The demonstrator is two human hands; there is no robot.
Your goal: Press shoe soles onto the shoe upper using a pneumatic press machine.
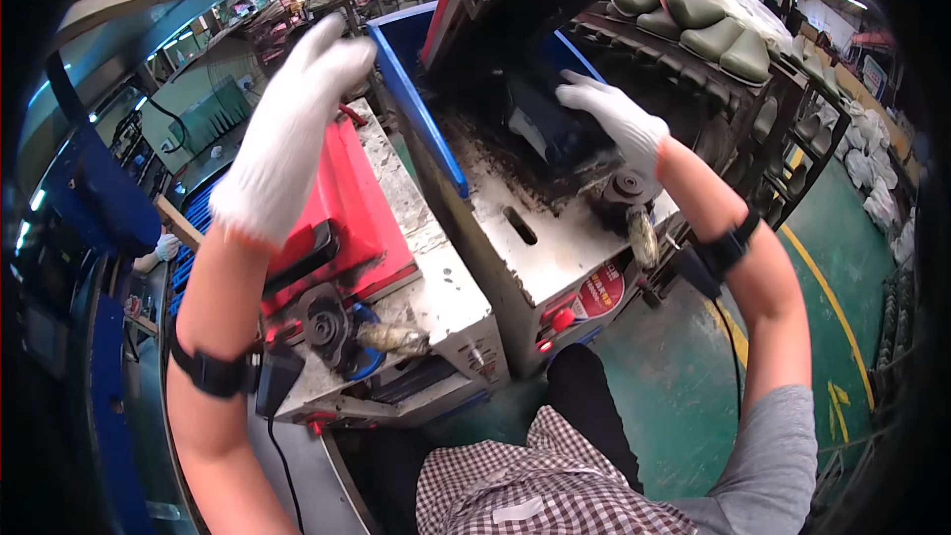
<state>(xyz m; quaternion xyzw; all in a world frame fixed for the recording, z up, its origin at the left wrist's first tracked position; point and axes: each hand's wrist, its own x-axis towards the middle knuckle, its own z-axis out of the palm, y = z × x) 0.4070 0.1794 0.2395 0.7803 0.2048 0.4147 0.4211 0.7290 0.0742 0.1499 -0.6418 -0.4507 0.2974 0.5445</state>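
My left hand (297, 129), in a white knitted glove, is raised over a red machine cover (342, 228). Its fingers are stretched out and I see nothing in them. In a matching glove, my right hand (619, 121) reaches over the right-hand machine, fingers extended toward its dark inside and holding nothing visible. Beside that hand, down in the machine, is a dark object with a pale patch (530, 134); its kind is too dim to tell. The machine's dark lid (525, 5) stands raised above a blue-edged frame (421, 104).
Each machine has a worn knob-like handle, the left handle (393, 339) and the right handle (644, 238). Olive-green shoes (713, 35) line a rack at the back right. Yellow lines mark the green floor (684, 416). A blue rack (198, 238) stands at the left.
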